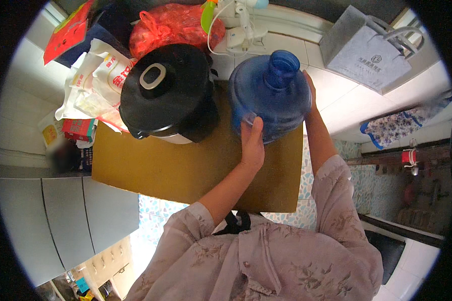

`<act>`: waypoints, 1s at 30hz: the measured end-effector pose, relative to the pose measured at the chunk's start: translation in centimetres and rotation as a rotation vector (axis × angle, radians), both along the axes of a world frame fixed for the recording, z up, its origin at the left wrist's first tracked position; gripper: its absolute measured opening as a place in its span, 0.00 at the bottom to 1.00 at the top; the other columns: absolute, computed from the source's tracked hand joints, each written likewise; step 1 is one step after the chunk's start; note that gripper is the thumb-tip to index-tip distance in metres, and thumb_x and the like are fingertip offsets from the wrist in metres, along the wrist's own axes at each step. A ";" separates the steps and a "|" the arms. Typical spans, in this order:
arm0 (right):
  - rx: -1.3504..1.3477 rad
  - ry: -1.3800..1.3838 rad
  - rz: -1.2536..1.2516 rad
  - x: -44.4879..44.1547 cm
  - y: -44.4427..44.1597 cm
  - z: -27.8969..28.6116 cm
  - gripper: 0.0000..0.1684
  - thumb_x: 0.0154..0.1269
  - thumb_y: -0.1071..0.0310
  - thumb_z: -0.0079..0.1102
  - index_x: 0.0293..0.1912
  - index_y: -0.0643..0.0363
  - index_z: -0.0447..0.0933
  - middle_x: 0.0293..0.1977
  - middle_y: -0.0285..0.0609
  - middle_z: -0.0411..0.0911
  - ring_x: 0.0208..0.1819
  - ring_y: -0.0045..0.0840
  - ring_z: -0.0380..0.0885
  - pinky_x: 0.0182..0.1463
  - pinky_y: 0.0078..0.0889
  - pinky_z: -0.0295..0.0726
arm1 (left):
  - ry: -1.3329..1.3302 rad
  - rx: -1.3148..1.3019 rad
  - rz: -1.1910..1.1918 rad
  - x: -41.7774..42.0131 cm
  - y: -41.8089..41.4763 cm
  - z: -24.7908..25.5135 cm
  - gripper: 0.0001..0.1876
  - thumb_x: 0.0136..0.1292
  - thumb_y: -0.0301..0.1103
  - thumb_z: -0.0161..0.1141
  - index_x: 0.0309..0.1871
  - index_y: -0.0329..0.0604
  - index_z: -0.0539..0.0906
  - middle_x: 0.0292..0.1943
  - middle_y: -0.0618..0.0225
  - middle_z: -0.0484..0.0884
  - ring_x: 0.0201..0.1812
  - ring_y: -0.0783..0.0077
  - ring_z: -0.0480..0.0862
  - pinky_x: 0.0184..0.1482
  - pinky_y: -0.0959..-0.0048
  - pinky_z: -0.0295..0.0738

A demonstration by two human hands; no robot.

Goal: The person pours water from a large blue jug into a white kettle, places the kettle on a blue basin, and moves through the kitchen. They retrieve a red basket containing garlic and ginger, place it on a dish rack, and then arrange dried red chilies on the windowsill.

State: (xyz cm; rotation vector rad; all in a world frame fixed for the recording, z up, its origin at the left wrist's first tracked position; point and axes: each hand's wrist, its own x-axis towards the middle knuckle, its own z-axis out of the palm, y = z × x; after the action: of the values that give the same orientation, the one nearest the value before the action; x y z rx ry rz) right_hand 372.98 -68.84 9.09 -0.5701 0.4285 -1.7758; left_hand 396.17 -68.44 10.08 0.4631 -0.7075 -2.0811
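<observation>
A blue plastic water-cooler bottle (271, 98) stands near the right side of a brown tabletop (162, 165), its open neck tilted slightly to the right. My left hand (253, 145) grips the near side of the bottle, thumb up along its wall. Around the bottle's right side goes my right hand (310, 90), with most of its fingers hidden behind the blue wall. To the left of the bottle, and apart from it, sits a black-lidded cooker (169, 90) with a pale oval handle on top.
Behind the cooker lies a knotted red plastic bag (173, 28); white printed bags (98, 86) lean at its left. A white power strip with cords (245, 37) runs behind the bottle. One grey paper bag (365, 52) stands at the far right. Grey cabinets (64, 218) flank the table.
</observation>
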 end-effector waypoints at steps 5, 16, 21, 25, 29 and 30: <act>0.510 0.150 -0.678 7.1 2.1 -1.7 0.30 0.69 0.47 0.38 0.59 0.60 0.64 0.53 0.45 0.71 0.52 0.34 0.71 0.58 0.36 0.69 | -0.240 -0.282 -0.183 0.5 -1.4 -8.1 0.32 0.66 0.45 0.50 0.65 0.35 0.55 0.64 0.60 0.61 0.63 0.59 0.61 0.66 0.63 0.50; 0.479 0.063 -1.031 15.2 2.0 -6.1 0.33 0.69 0.45 0.34 0.64 0.56 0.58 0.61 0.42 0.59 0.61 0.34 0.59 0.64 0.37 0.59 | -0.946 -1.281 -0.187 4.5 -0.5 -4.6 0.42 0.59 0.42 0.57 0.68 0.32 0.46 0.68 0.41 0.45 0.68 0.42 0.49 0.68 0.58 0.46; 0.312 -0.048 -0.914 12.6 2.7 -9.0 0.32 0.69 0.46 0.35 0.64 0.57 0.57 0.60 0.41 0.61 0.61 0.36 0.61 0.63 0.40 0.61 | -1.080 -1.017 -0.578 13.1 2.2 -3.6 0.34 0.63 0.42 0.53 0.68 0.41 0.53 0.63 0.46 0.61 0.61 0.51 0.67 0.62 0.61 0.61; 0.286 -0.001 -0.866 11.4 2.5 -11.3 0.33 0.69 0.46 0.34 0.64 0.58 0.55 0.61 0.44 0.60 0.61 0.38 0.60 0.64 0.42 0.59 | -1.182 -0.549 -0.703 23.5 5.5 -7.5 0.26 0.64 0.45 0.52 0.62 0.40 0.66 0.54 0.51 0.75 0.54 0.54 0.76 0.54 0.66 0.71; 0.263 0.143 -0.814 9.9 3.7 -9.8 0.31 0.71 0.49 0.33 0.64 0.60 0.56 0.61 0.44 0.60 0.60 0.36 0.61 0.64 0.40 0.58 | -1.483 -0.619 -0.682 30.9 9.8 -9.0 0.26 0.62 0.50 0.53 0.58 0.43 0.71 0.47 0.51 0.79 0.46 0.57 0.81 0.49 0.63 0.74; 0.317 0.159 -0.806 9.7 4.1 -9.8 0.31 0.70 0.48 0.33 0.64 0.60 0.57 0.60 0.44 0.61 0.60 0.36 0.62 0.64 0.40 0.59 | -1.535 -0.594 -0.720 31.8 10.7 -8.7 0.26 0.62 0.50 0.53 0.58 0.44 0.72 0.47 0.51 0.79 0.47 0.57 0.81 0.49 0.63 0.74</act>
State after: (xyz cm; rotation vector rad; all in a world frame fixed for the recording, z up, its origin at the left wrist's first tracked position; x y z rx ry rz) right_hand 382.68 -64.78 -0.74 -0.3243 1.1477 -2.3541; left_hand 427.95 -57.69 1.43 1.6270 -2.5479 -1.5775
